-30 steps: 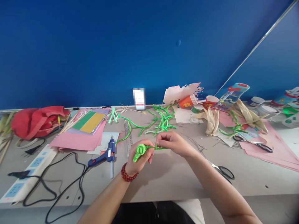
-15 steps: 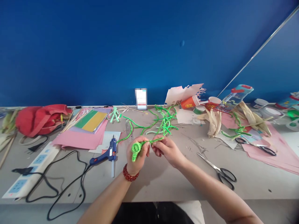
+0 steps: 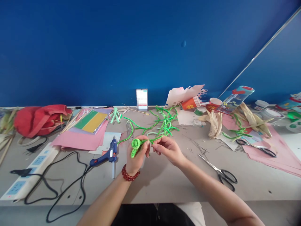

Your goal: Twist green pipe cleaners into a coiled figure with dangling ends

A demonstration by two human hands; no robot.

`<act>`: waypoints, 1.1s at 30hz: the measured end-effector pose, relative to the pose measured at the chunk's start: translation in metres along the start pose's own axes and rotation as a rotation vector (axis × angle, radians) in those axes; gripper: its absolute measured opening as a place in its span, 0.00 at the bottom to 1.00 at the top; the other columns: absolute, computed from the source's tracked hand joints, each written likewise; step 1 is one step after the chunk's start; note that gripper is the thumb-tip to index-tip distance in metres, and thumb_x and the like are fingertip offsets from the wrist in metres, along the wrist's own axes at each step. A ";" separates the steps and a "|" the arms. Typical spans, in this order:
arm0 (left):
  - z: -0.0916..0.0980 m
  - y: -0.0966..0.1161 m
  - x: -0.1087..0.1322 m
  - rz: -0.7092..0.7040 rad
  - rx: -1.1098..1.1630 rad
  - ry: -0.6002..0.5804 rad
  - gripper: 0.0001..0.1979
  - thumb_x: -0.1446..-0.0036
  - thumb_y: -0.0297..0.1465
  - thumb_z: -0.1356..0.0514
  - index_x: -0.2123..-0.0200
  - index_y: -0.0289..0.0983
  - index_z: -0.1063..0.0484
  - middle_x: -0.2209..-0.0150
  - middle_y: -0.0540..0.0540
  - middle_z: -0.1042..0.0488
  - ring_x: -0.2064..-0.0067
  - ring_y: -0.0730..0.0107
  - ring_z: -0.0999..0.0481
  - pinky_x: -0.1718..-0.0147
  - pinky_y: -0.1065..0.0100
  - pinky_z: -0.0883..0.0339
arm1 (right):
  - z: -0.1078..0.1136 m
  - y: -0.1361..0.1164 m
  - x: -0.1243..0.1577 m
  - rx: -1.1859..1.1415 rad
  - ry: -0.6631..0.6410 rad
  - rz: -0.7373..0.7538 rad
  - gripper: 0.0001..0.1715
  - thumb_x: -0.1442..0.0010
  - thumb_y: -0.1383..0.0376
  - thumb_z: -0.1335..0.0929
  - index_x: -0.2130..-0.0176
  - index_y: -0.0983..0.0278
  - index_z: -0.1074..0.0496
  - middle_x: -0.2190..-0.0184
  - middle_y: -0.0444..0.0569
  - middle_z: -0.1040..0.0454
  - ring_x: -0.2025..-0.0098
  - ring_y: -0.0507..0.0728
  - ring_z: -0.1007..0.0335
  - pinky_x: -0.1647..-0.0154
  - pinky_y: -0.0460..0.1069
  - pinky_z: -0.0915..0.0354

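Note:
My left hand (image 3: 139,153) is closed around a bright green pipe-cleaner piece (image 3: 135,144) whose near end is coiled into a spiral, with a short tail hanging below it. Its stem runs rightward between both hands. My right hand (image 3: 167,150) pinches the stem's far end close to the left fingertips; the fingers hide part of it. Just beyond the hands lies a tangled heap of green pipe cleaners (image 3: 166,121). A blue glue gun (image 3: 110,154) rests left of my left hand.
Black-handled scissors (image 3: 221,173) lie to the right, with a second pair (image 3: 258,147) farther off. A power strip (image 3: 30,171) and looping black cable sit at left. Pink paper (image 3: 80,138), a red bag (image 3: 42,121), red cups (image 3: 191,103) and a phone (image 3: 142,99) line the back.
The coiled piece has shifted slightly left and up with my left hand. My right hand has moved a little, and less of the free stem end shows beyond its fingers.

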State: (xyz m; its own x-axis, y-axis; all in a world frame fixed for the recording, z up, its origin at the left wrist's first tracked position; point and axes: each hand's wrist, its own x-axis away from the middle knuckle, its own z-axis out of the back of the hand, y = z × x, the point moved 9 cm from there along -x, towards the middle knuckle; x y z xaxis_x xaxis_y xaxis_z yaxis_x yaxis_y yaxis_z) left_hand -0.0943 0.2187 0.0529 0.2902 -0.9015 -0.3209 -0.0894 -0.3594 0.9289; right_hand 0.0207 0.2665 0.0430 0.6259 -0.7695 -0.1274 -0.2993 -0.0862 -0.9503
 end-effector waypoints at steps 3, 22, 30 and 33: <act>-0.002 0.004 0.000 -0.029 -0.028 -0.017 0.06 0.36 0.34 0.40 0.63 0.37 0.29 0.81 0.56 0.32 0.82 0.80 0.33 0.82 0.77 0.39 | 0.003 0.000 -0.001 -0.009 0.018 0.036 0.14 0.43 0.57 0.25 0.70 0.63 0.27 0.77 0.43 0.27 0.77 0.49 0.37 0.75 0.45 0.40; -0.012 0.032 0.002 -0.307 -0.453 -0.118 0.03 0.37 0.28 0.41 0.64 0.38 0.29 0.78 0.54 0.29 0.78 0.76 0.30 0.73 0.71 0.34 | -0.002 0.010 -0.006 -0.122 -0.058 -0.074 0.19 0.45 0.54 0.24 0.69 0.63 0.32 0.78 0.43 0.25 0.77 0.50 0.32 0.76 0.45 0.38; -0.018 0.046 0.009 -0.518 -0.545 -0.129 0.07 0.40 0.23 0.40 0.60 0.40 0.28 0.70 0.48 0.22 0.70 0.68 0.23 0.67 0.66 0.30 | -0.004 0.006 -0.002 -0.128 -0.011 -0.079 0.17 0.42 0.54 0.27 0.71 0.63 0.31 0.79 0.43 0.26 0.78 0.50 0.35 0.76 0.46 0.40; -0.019 0.045 0.010 -0.535 -0.555 -0.135 0.07 0.41 0.24 0.38 0.60 0.40 0.27 0.69 0.47 0.21 0.69 0.67 0.23 0.66 0.65 0.29 | -0.004 0.011 0.000 -0.207 0.023 -0.180 0.16 0.46 0.57 0.26 0.72 0.63 0.32 0.82 0.41 0.29 0.80 0.49 0.37 0.77 0.45 0.42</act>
State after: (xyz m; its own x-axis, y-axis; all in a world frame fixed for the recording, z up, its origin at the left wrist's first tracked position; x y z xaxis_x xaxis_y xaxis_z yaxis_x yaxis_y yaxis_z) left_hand -0.0770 0.1981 0.0950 0.0379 -0.6742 -0.7375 0.5295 -0.6124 0.5870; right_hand 0.0147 0.2626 0.0335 0.6663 -0.7442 0.0473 -0.3271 -0.3486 -0.8784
